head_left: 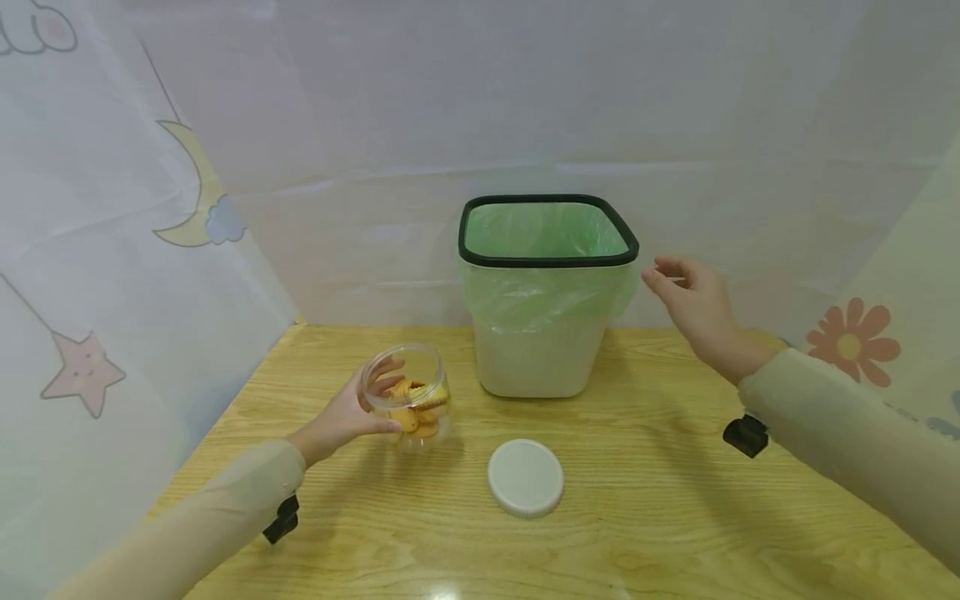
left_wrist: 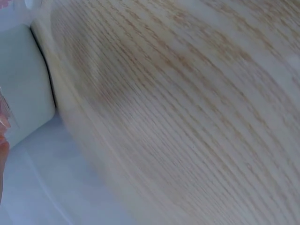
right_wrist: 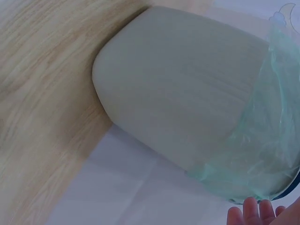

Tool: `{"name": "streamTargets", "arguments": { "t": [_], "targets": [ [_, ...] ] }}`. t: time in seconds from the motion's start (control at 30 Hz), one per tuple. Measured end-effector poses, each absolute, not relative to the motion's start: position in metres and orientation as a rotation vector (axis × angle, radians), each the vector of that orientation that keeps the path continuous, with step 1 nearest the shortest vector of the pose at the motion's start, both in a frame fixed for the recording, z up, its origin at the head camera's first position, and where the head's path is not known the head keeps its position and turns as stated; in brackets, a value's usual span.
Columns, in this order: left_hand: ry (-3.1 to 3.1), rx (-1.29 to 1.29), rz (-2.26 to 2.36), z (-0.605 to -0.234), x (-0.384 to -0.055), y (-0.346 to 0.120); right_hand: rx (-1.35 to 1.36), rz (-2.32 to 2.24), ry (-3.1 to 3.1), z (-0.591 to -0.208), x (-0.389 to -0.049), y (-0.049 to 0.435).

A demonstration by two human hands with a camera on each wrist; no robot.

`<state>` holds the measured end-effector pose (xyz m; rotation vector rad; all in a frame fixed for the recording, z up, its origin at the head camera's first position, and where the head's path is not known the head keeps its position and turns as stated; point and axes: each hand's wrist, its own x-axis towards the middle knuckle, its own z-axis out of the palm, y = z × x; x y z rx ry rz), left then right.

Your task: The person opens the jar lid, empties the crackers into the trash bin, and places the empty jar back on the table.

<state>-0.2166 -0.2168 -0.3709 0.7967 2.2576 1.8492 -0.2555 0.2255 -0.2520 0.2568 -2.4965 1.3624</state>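
Observation:
A clear, open-topped jar with several orange-yellow pieces, perhaps snacks, is in my left hand. The thumb and fingers wrap around its side, and it tilts slightly above the table. In the left wrist view only a sliver of that hand shows at the edge. My right hand is raised just right of the bin, fingers loosely bent and holding nothing visible. In the right wrist view its fingertips appear beside the bag-covered rim. A white round lid lies on the table.
The white bin stands at the back of the wooden table, lined with a thin green bag under a black rim ring. Pale printed sheets hang behind and at both sides.

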Motion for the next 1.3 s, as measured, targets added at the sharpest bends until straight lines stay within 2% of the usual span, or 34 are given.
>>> {"name": "streamTargets", "arguments": {
  "t": [0.4, 1.3],
  "targets": [
    [2.242, 0.766, 1.847, -0.362, -0.216, -0.215, 0.227, 1.426, -2.484, -0.230, -0.270, 0.216],
    [2.186, 0.702, 2.011, -0.339, -0.227, -0.215, 0.121, 1.478, -2.571, -0.207, -0.310, 0.206]
  ]
}}
